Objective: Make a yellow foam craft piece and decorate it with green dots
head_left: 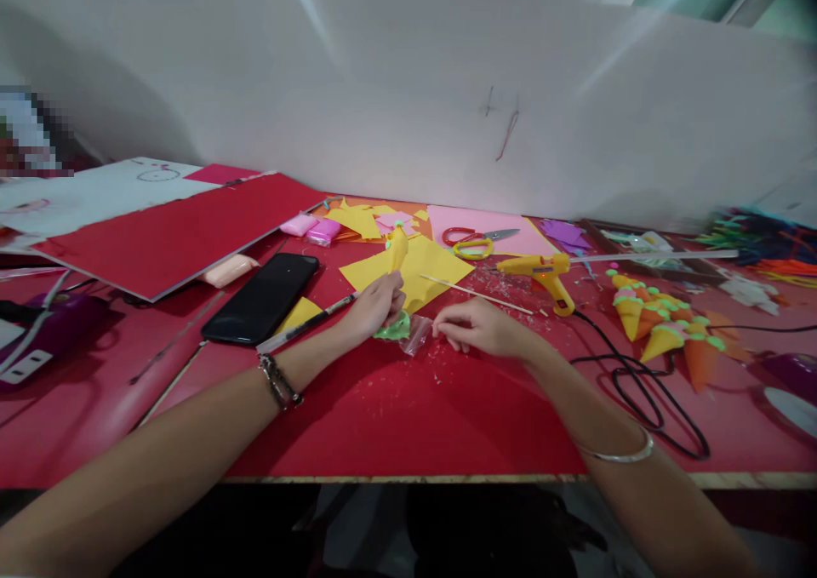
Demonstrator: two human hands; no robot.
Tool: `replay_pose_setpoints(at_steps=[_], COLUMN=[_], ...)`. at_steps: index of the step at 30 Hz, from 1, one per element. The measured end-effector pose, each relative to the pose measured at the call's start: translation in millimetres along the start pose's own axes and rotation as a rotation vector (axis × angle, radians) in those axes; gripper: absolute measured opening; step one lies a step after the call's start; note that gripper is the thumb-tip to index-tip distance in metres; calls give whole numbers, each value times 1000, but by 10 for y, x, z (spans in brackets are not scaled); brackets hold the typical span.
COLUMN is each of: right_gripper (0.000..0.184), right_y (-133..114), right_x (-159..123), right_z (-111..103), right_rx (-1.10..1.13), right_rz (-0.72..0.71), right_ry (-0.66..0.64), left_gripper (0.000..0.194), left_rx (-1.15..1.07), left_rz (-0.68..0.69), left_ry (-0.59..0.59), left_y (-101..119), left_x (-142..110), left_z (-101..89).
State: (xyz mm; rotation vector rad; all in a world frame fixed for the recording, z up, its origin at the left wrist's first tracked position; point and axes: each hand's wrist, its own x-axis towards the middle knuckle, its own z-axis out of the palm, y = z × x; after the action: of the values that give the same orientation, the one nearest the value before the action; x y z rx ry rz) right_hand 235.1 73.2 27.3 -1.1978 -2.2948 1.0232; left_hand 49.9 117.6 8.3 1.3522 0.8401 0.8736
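Observation:
My left hand [378, 306] is closed around the lower part of a small yellow paper cone [397, 246], which points up and has green dots near its top. Beneath that hand lies a lump of light green clay [394, 329] on a clear plastic bag [416, 336]. My right hand [480, 327] rests just right of the bag, its fingers curled in a pinch; whatever they hold, if anything, is hidden. Behind both hands are a yellow paper sheet [440, 265] and a thin wooden stick [478, 295].
A yellow glue gun [542, 276] with a black cord and several decorated cones [664, 318] lie to the right. Scissors [476, 242] sit behind. On the left are a black phone [261, 299], a pen [319, 318] and a red board [191, 229].

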Motion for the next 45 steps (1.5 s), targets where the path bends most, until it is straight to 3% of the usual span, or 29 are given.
replay_pose_setpoints(at_steps=[2,6,12,15,27,34,45], right_gripper=[23,20,20,17,12,10,26], right_y=[20,91,87,56,105,136,131], right_x=[23,94,129,119,113,117,114], right_z=[15,72,110,98,102,112,96], right_rx=[-71,-140,-191,-199,-114,-72,62], right_rz=[-31,-116,-96,-84,-26,13,55], right_ry=[6,176,442,508,390,400,363], left_gripper=[26,27,26,26,26,27,27], left_rx=[-23,-120,-219,-234,-201,-203,-205], left_rz=[-10,-27,-61,-47,-72,-62,-66], left_ry=[23,17,43,61,29,13,3], left_y=[17,8,-4,2,32,11,13], left_x=[3,23,40,39,29,35,33], left_z=[-1,-12,-28,-24,-13,-34,-31])
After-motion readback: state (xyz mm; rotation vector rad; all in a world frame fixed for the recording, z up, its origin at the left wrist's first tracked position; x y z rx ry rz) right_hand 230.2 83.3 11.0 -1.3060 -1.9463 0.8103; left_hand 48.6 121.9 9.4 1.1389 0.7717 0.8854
